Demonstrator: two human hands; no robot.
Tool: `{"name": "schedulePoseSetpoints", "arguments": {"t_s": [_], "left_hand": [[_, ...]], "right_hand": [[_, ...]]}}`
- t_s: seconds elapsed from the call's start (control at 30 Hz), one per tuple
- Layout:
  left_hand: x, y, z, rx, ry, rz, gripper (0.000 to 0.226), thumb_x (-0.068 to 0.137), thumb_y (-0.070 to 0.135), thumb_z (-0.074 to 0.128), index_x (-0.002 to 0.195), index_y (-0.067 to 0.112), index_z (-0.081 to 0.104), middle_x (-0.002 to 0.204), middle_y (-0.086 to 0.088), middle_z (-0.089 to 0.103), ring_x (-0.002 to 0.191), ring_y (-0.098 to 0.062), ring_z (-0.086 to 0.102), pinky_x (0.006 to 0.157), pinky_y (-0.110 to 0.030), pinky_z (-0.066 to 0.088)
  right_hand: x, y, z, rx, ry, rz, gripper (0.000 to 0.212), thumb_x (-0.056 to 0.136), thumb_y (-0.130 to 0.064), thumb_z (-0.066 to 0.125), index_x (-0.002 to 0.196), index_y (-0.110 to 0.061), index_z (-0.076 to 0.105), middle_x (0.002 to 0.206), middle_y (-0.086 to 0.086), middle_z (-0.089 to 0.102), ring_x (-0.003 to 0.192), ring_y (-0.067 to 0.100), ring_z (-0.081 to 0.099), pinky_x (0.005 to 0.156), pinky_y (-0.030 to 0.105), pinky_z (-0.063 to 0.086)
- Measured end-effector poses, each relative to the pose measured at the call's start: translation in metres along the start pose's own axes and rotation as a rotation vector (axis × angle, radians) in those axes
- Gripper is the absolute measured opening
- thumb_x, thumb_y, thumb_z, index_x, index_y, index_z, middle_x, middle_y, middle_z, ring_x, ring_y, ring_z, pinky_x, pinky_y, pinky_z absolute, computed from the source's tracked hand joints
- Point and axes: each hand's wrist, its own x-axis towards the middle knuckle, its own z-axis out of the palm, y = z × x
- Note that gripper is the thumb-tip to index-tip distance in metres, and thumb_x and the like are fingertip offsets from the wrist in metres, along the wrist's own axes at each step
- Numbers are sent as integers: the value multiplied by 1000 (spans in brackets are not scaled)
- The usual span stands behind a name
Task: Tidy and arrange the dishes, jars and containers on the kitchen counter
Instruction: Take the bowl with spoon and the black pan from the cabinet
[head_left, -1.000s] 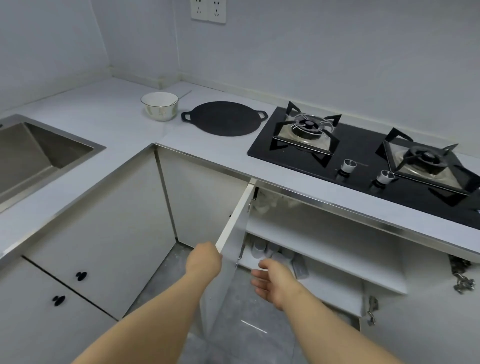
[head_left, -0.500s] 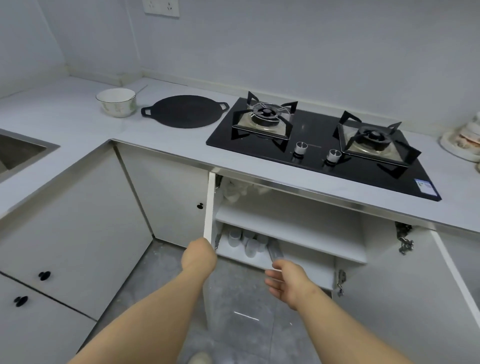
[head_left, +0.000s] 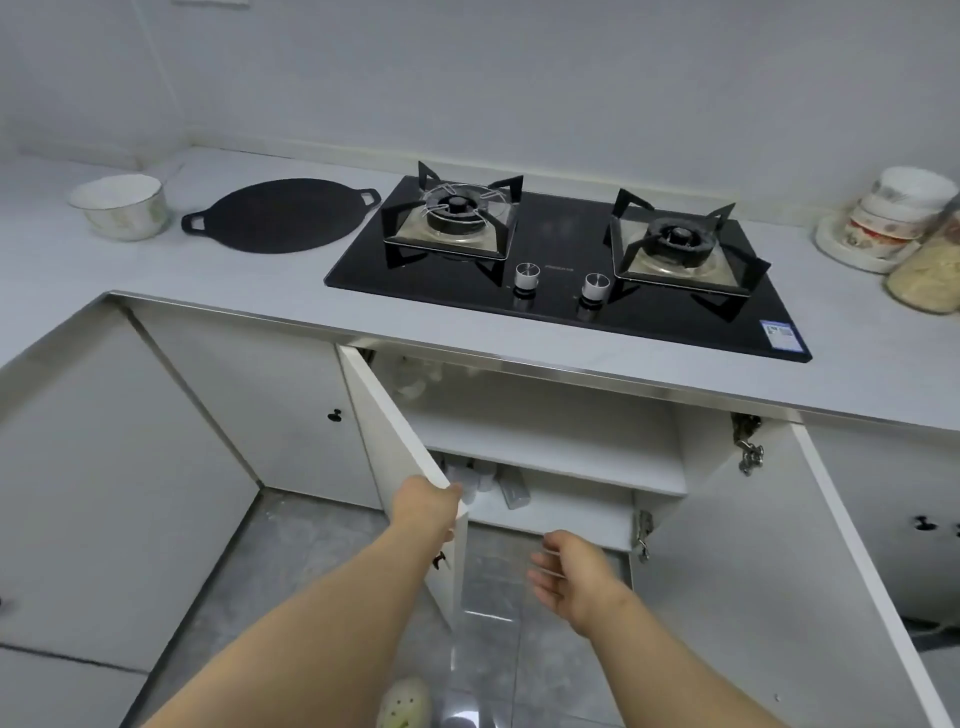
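Observation:
My left hand (head_left: 426, 509) grips the top corner of the open left cabinet door (head_left: 395, 441) under the hob. My right hand (head_left: 571, 574) hovers open and empty in front of the cabinet's lower shelf (head_left: 571, 514). Small white cups (head_left: 475, 480) and a clear container (head_left: 514, 493) stand at the left of that lower shelf. On the counter, a white enamel pot (head_left: 122, 205) sits at the far left beside a flat black griddle pan (head_left: 280, 215). Stacked bowls on a plate (head_left: 893, 218) and a jar of pale food (head_left: 930, 275) stand at the far right.
A black two-burner gas hob (head_left: 566, 270) fills the counter's middle. The right cabinet door (head_left: 810, 545) stands wide open. The upper shelf (head_left: 545, 447) holds pale items at its back left. Closed cabinet doors (head_left: 291, 405) run along the left. Grey tiled floor (head_left: 322, 561) lies below.
The view has swung right, bringing the bowls and jar into sight. My left hand keeps hold of the door, which has swung wider. My right hand has drawn back slightly from the shelf.

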Motion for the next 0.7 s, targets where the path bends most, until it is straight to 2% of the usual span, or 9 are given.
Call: {"name": "schedulePoseSetpoints", "arguments": {"t_s": [0.13,0.23,0.33,0.37,0.43,0.5,0.53,0.63,0.7], "left_hand": [[15,24,33,-151,-37,-43,23,91,19,57,99,-2,56,76,-13,58,53,-21,52,76,-42,58],[31,49,55,-270,-101,-100,18,91,15,57,83,0,54,74,-16,58,52,-22,51,66,-38,55],[47,72,69,-366,-164,-183,29,92,11,57,66,3,47,61,-13,52,42,-21,48,61,-33,47],[52,79,73,-386,-184,-205,27,92,10,57,68,2,47,63,-13,52,46,-23,50,60,-33,47],[59,92,77,-411,-223,-220,13,94,9,53,88,-1,52,77,-16,55,71,-33,62,55,-32,51],[70,101,80,-384,-264,-181,24,97,12,49,114,-5,52,84,-15,55,101,-38,64,48,-27,52],[77,103,82,-356,-294,-154,32,98,15,47,121,-8,49,82,-14,55,108,-37,61,49,-26,52],[86,108,84,-335,-351,-128,42,100,22,45,125,-12,46,73,-9,54,108,-37,61,67,-29,51],[92,111,85,-368,-377,-131,43,100,23,44,125,-12,45,75,-9,54,93,-33,61,67,-27,50]], "right_hand": [[18,-22,0,50,28,1,20,96,-15,43,78,-12,50,71,5,53,61,18,48,61,29,40],[34,-48,2,86,69,-18,16,96,-16,44,82,-12,52,79,7,59,65,20,53,62,29,43],[47,-73,1,128,93,-28,13,96,-16,44,87,-12,53,80,6,59,64,20,54,59,27,42],[50,-81,1,146,102,-32,12,96,-16,43,91,-12,53,80,6,59,64,19,54,59,27,42],[56,-93,3,168,117,-38,12,97,-16,42,99,-10,52,80,6,59,64,19,53,58,27,41],[63,-101,8,192,118,-30,13,97,-15,41,103,-10,52,79,6,59,64,19,53,58,27,41],[67,-105,11,207,119,-24,13,97,-15,42,102,-10,52,79,6,59,63,19,53,58,26,41],[75,-114,16,236,134,-17,11,97,-15,42,93,-11,52,76,6,58,61,18,51,57,25,39],[80,-120,19,254,143,-16,14,96,-15,43,86,-11,51,73,6,56,60,18,50,56,24,37]]}}
